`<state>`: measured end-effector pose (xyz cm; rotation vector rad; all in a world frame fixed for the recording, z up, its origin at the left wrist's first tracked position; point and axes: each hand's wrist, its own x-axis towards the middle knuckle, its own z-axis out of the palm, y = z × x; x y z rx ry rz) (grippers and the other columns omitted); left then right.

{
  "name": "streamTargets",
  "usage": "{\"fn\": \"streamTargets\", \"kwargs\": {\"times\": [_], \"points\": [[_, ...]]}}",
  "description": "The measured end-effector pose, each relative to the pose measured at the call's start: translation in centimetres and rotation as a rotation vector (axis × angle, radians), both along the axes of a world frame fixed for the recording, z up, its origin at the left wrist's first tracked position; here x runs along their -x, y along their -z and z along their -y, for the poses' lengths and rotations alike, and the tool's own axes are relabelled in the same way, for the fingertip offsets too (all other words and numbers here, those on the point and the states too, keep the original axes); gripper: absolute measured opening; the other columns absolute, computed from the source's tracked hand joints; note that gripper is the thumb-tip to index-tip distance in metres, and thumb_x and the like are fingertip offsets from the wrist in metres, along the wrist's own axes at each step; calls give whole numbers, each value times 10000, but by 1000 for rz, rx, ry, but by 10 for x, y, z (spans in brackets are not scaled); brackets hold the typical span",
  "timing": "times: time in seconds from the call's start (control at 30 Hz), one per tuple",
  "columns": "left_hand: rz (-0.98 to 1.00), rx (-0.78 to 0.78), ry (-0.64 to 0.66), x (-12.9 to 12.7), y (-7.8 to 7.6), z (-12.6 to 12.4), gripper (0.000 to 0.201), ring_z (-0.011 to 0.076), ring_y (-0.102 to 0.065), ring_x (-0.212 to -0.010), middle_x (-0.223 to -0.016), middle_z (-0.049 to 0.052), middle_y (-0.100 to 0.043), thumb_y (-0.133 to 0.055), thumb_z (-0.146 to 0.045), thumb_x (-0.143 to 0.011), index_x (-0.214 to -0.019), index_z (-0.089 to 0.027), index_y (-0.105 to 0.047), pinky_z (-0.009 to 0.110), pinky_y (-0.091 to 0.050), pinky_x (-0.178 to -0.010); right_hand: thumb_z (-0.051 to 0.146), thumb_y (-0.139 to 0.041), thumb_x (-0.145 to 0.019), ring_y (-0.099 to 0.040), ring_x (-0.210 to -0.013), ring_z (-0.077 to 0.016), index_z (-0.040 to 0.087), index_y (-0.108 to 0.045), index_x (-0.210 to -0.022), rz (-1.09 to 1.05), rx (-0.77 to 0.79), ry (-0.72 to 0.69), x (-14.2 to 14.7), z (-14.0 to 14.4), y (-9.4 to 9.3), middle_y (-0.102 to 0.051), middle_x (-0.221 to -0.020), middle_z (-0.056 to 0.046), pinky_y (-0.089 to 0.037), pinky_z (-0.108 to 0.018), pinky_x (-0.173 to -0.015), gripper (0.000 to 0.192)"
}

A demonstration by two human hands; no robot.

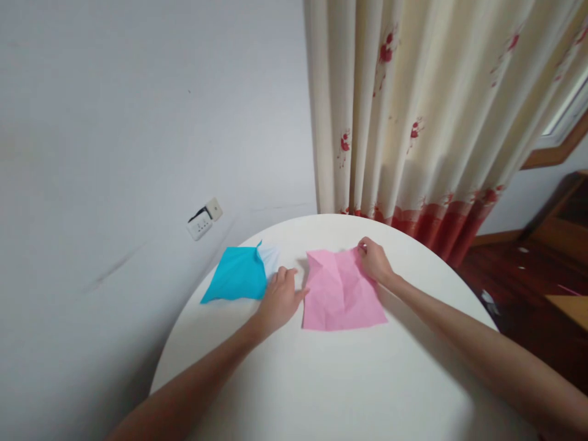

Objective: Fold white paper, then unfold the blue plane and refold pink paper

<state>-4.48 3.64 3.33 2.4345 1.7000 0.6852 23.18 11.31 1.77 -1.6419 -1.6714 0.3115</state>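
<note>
A creased pink sheet of paper [342, 294] lies on the white round table [294, 386], with fold lines across it. My right hand [374, 260] pinches its far right corner between thumb and fingers. At the sheet's left edge is my left hand [281, 297], fingers apart and thumb reaching to the pink edge; whether it presses there I cannot tell. Just left of that hand lies a blue sheet of paper [236, 274], its right side turned up at one corner. A pale white piece [270, 256] shows beside the blue one, partly behind my left fingers.
A white wall [151, 110] with a power socket [199, 225] rises on the left. Behind the table hangs a cream curtain [413, 104] with red flowers and a red hem. Dark red flooring [487, 269] and a wooden piece of furniture [569, 208] are at the right.
</note>
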Motion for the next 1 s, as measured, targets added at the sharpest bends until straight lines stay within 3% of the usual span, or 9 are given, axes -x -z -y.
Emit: {"fn": "streamTargets", "kwargs": {"times": [0.07, 0.17, 0.27, 0.37, 0.43, 0.6, 0.73, 0.87, 1.0], "points": [[-118, -74, 52, -12, 0, -1, 439, 278, -486, -1212, -1272, 162, -532, -488, -350, -912, -1294, -133, -497, 415, -387, -1019, 139, -427, -898, -639, -803, -212, 177, -601, -946, 145, 94, -25, 11, -4, 6, -701, -870, -101, -415, -281, -688, 184], [-239, -31, 208, -41, 10, -3, 493, 261, -319, -1402, -1494, 165, -383, -368, -334, -967, -1410, -120, -405, 416, -270, -1142, 131, -404, -918, -647, -867, -255, 153, -578, -1110, 369, 163, -37, 28, -2, 5, -696, -945, -139, -446, -324, -725, 260], [-306, 49, 180, -63, 31, -9, 584, 297, -214, -1457, -1553, 180, -296, -306, -406, -980, -1463, -79, -337, 485, -193, -1170, 57, -355, -900, -547, -1151, -311, 98, -509, -1273, 550, -1, -40, 47, 15, 4, -597, -1232, -222, -433, -422, -898, 405], [-355, 47, 193, -68, 47, -16, 601, 284, -137, -1480, -1582, 169, -229, -305, -359, -972, -1504, -82, -265, 491, -122, -1189, 123, -362, -932, -371, -1353, -290, 74, -444, -1373, 541, -115, -256, 65, 41, 14, -454, -1434, -216, -311, -437, -1086, 451], [-364, 52, 221, -63, 50, -19, 601, 269, -124, -1485, -1587, 157, -220, -318, -307, -957, -1514, -91, -248, 476, -106, -1193, 199, -289, -981, -345, -1387, -257, 51, -368, -1442, 478, -45, -384, 69, 55, 25, -412, -1480, -206, -276, -413, -1125, 490], [-274, 33, 193, -41, 47, -29, 561, 268, -147, -1481, -1594, 95, -226, -278, -384, -985, -1505, -176, -297, 476, -119, -1190, 529, -254, -986, -193, -1463, -295, 83, -296, -1502, 490, 73, -393, 44, 57, 40, -248, -1572, -175, -136, -488, -1174, 683], [-236, 66, 71, -25, 51, -39, 671, 300, -154, -1476, -1575, 196, -221, -326, -481, -965, -1489, -64, -284, 479, -124, -1184, 556, -252, -973, -168, -1470, -290, 84, -276, -1508, 543, 105, -324, 20, 50, 39, -230, -1578, -171, -108, -512, -1170, 714], [-174, 142, -96, -22, 48, -36, 713, 355, -168, -1464, -1538, 284, -244, -401, -471, -935, -1436, 29, -326, 516, -157, -1166, 547, -243, -975, -154, -1474, -282, 83, -273, -1506, 560, 106, -276, 16, 49, 42, -228, -1578, -177, -117, -521, -1166, 707], [2, 75, 89, -11, 17, -25, 416, 265, -391, -1376, -1461, 158, -455, -442, -330, -936, -1279, -141, -582, 386, -275, -1153, 568, -253, -971, -173, -1469, -292, 82, -309, -1489, 542, 83, -277, 15, 49, 47, -263, -1564, -193, -145, -534, -1160, 713]]}}
